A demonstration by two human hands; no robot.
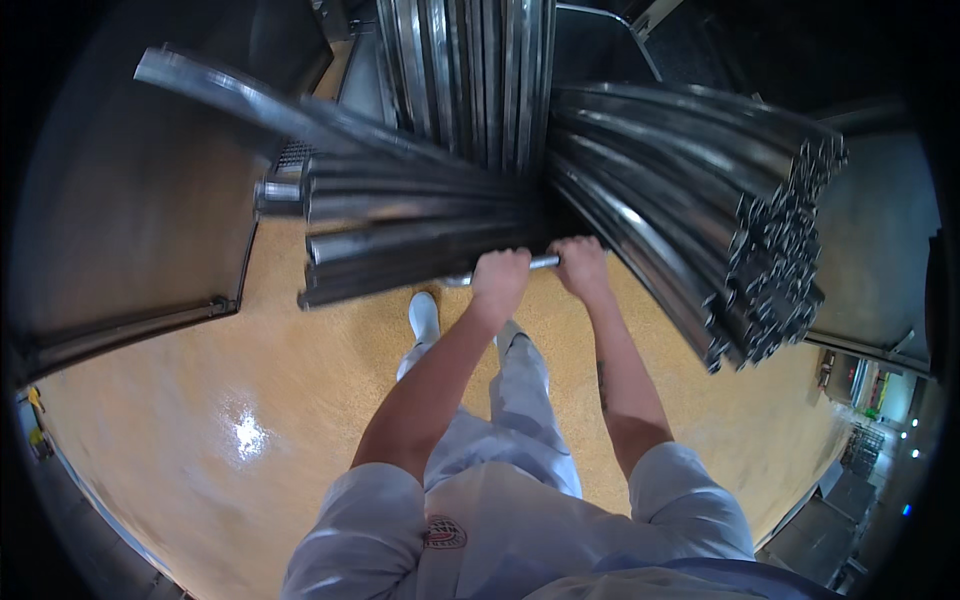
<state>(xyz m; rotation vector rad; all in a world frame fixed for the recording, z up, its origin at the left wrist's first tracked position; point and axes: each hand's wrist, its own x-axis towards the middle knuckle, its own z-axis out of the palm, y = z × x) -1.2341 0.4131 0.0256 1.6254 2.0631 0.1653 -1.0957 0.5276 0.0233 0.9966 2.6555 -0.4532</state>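
Note:
My left hand [502,280] and my right hand [581,265] are closed side by side around a metal push bar [545,262], arms stretched out ahead of me. Just beyond the bar fan out several stacks of long, shiny metal bars. One stack [660,180] spreads to the right, its open-looking ends bunched together. Another stack [410,235] reaches left, with a longer piece [220,85] jutting past the others. The middle stack [470,80] points straight away from me. What carries the stacks is mostly hidden beneath them.
A large dark door or wall panel [130,200] stands on the left, and a second panel [885,230] on the right. The tan floor [250,400] looks wet and reflective. My white boot [424,315] is below the bar. Metal equipment [840,495] lines the lower right.

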